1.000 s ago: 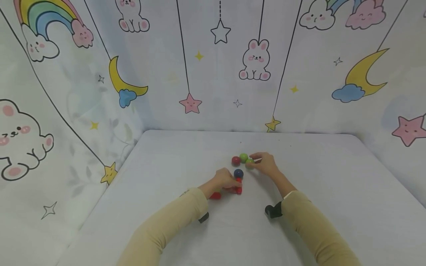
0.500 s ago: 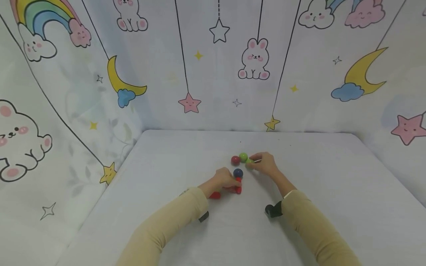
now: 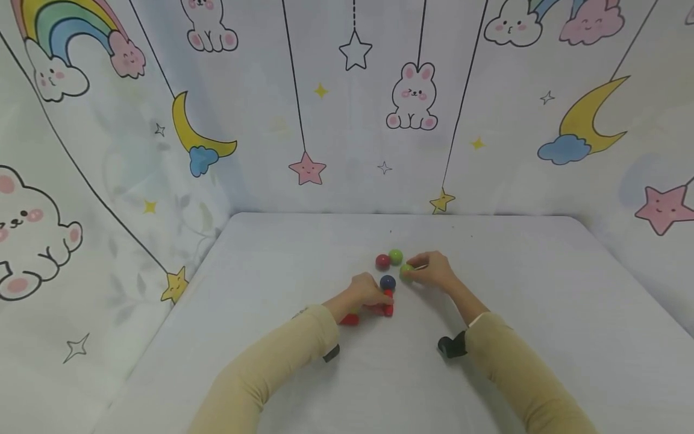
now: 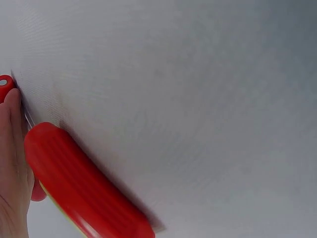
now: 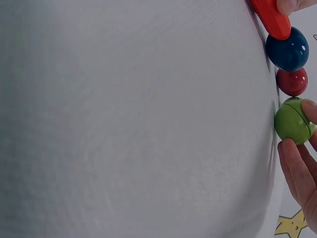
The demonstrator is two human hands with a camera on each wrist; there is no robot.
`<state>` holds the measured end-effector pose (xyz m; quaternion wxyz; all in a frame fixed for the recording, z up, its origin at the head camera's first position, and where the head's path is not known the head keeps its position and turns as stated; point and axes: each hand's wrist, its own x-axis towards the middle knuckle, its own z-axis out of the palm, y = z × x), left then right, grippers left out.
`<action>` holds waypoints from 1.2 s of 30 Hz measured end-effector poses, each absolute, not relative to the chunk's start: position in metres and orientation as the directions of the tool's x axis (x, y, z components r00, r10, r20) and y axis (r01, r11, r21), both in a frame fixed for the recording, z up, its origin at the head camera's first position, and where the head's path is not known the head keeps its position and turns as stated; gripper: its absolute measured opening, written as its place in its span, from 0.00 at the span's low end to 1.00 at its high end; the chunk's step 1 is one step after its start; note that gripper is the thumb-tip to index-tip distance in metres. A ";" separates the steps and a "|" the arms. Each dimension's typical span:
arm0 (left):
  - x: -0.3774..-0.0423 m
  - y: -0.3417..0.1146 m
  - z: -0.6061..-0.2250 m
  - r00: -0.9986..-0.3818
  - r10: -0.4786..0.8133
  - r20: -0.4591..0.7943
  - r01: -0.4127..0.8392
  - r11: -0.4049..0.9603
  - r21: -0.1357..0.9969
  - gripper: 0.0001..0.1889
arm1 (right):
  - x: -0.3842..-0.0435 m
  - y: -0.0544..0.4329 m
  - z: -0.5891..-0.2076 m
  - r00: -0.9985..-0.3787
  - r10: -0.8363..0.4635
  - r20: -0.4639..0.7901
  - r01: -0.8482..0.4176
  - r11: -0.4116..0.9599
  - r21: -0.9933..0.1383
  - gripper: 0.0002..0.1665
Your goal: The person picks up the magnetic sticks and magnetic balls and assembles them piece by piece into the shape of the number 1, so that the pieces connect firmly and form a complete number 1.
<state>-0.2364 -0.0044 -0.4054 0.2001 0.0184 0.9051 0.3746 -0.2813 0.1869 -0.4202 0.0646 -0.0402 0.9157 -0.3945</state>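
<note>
In the head view, my right hand pinches a green ball between thumb and fingers. The right wrist view shows a dark seam line round this ball. My left hand grips a slim red bar, whose far end is right at a dark blue ball. A hole shows in a red end piece by the left fingers. Close beside the left hand lies a thicker, ridged red piece with a yellow-green edge, partly hidden by that hand in the head view.
A red ball and a second green ball sit together just beyond the blue one. Everything rests on a white-covered table. Behind it hangs a cloth printed with rabbits, stars and moons.
The right hand has drawn its green ball slightly toward me, so a small gap now shows between it and the other green ball. The left hand keeps its place on the red bar.
</note>
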 end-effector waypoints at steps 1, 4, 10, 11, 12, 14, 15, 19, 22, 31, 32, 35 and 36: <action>-0.236 -0.004 -0.405 -0.919 0.181 -0.349 -0.120 0.716 0.688 0.13 | -0.280 0.187 -0.420 -0.988 -0.127 -0.089 -0.023 0.685 -0.728 0.24; -0.234 -0.004 -0.403 -0.922 0.173 -0.346 -0.125 0.713 0.690 0.13 | -0.278 0.187 -0.419 -0.985 -0.145 -0.092 -0.034 0.688 -0.725 0.23; -0.233 -0.004 -0.403 -0.927 0.167 -0.337 -0.119 0.720 0.684 0.13 | -0.271 0.188 -0.415 -0.981 -0.157 -0.116 -0.026 0.693 -0.721 0.23; -0.233 -0.004 -0.404 -0.926 0.165 -0.338 -0.125 0.713 0.689 0.12 | -0.270 0.188 -0.415 -0.980 -0.159 -0.119 -0.024 0.692 -0.722 0.23; -0.234 -0.004 -0.404 -0.925 0.164 -0.343 -0.132 0.707 0.695 0.12 | -0.268 0.188 -0.415 -0.979 -0.162 -0.121 -0.025 0.692 -0.721 0.23; -0.235 -0.005 -0.405 -0.920 0.161 -0.357 -0.153 0.692 0.706 0.12 | -0.266 0.189 -0.414 -0.978 -0.164 -0.127 -0.022 0.692 -0.722 0.24; -0.235 -0.005 -0.405 -0.917 0.158 -0.367 -0.169 0.679 0.715 0.11 | -0.265 0.189 -0.414 -0.978 -0.164 -0.130 -0.020 0.691 -0.723 0.24; -0.237 -0.005 -0.405 -0.911 0.150 -0.384 -0.188 0.676 0.712 0.11 | -0.263 0.190 -0.415 -0.975 -0.161 -0.150 -0.001 0.684 -0.729 0.24; -0.236 -0.004 -0.404 -0.916 0.148 -0.374 -0.179 0.682 0.709 0.11 | -0.261 0.191 -0.416 -0.973 -0.170 -0.156 -0.002 0.682 -0.731 0.24; -0.239 -0.006 -0.405 -0.903 0.158 -0.400 -0.223 0.623 0.750 0.11 | -0.254 0.192 -0.418 -0.971 -0.186 -0.152 -0.013 0.672 -0.740 0.23; -0.239 -0.006 -0.404 -0.899 0.159 -0.407 -0.229 0.622 0.749 0.10 | -0.253 0.192 -0.418 -0.970 -0.190 -0.152 -0.015 0.672 -0.740 0.23; -0.239 -0.006 -0.404 -0.895 0.157 -0.417 -0.238 0.622 0.746 0.10 | -0.250 0.192 -0.417 -0.967 -0.201 -0.158 -0.019 0.675 -0.738 0.23; -0.239 -0.006 -0.404 -0.896 0.155 -0.416 -0.237 0.625 0.744 0.10 | -0.249 0.192 -0.417 -0.965 -0.205 -0.160 -0.021 0.676 -0.736 0.23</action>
